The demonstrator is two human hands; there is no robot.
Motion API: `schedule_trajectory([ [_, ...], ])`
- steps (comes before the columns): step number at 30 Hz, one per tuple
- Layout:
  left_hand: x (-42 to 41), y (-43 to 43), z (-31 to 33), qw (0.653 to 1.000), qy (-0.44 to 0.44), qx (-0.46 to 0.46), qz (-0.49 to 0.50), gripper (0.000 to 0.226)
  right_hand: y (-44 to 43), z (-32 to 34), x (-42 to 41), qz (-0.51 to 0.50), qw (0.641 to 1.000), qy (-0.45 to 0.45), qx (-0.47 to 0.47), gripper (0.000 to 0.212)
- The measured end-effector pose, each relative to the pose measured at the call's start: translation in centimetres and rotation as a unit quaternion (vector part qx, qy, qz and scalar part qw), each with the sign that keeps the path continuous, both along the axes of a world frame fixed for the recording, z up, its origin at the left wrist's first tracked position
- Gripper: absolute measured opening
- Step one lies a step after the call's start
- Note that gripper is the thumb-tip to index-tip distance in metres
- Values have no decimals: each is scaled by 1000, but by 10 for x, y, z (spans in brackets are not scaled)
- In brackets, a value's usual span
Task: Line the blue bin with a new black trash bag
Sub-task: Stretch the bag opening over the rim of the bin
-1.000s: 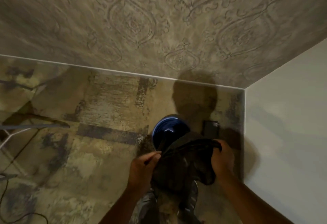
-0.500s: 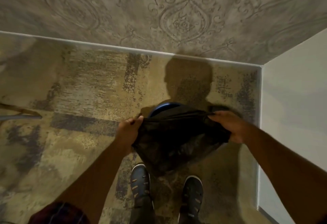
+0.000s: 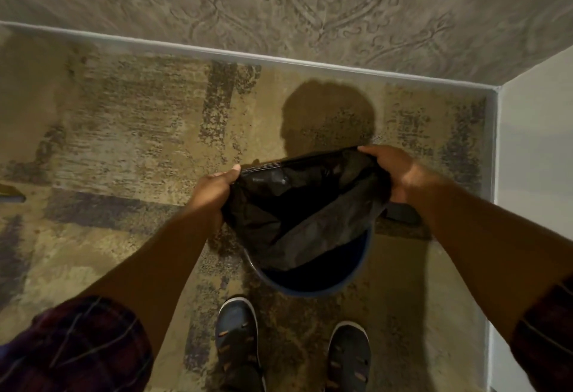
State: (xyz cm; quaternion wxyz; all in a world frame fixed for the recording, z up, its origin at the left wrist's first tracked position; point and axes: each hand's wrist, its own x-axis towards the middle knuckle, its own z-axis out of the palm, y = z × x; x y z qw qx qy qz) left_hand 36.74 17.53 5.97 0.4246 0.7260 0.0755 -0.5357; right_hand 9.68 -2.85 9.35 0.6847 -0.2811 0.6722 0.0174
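The black trash bag [image 3: 297, 205] is stretched wide between my two hands, its mouth pulled taut. My left hand [image 3: 215, 185] grips its left edge and my right hand [image 3: 395, 171] grips its right edge. The bag's body hangs down over the round blue bin [image 3: 313, 287], which stands on the carpet just in front of my feet. Only the bin's near rim and dark inside show below the bag; the far half is hidden.
A patterned wall [image 3: 310, 4] with a white baseboard runs across the back, and a plain white wall [image 3: 533, 159] closes the right side. A small dark object [image 3: 403, 213] lies on the carpet right of the bin. My two shoes [image 3: 237, 336] stand near the bin.
My hands have pulled apart, stretching the bag's mouth wide. The view has tilted down, so the bin now sits lower and closer to my feet, under the bag.
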Motion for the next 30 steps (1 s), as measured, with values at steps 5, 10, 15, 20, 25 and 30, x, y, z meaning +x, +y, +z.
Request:
schedule_trajectory([
  [5,-1,-4,-24,997,-43,58,-38,36,15,-30,-5,60,994,91,7,33],
  [10,-7,16,-28,989,-72,69,-105,36,40,-39,-40,28,997,69,3,15],
  [15,-7,41,-16,992,-52,10,-113,53,63,-28,-71,-18,999,26,-1,20],
  [20,-8,68,-5,994,30,-38,-99,42,79,-15,-95,70,997,20,-12,11],
  [25,-14,98,5,984,122,-1,-132,37,92,-10,-97,125,975,168,-71,10],
  [30,-27,108,2,990,109,14,-87,20,97,13,-64,28,959,210,-191,84],
])
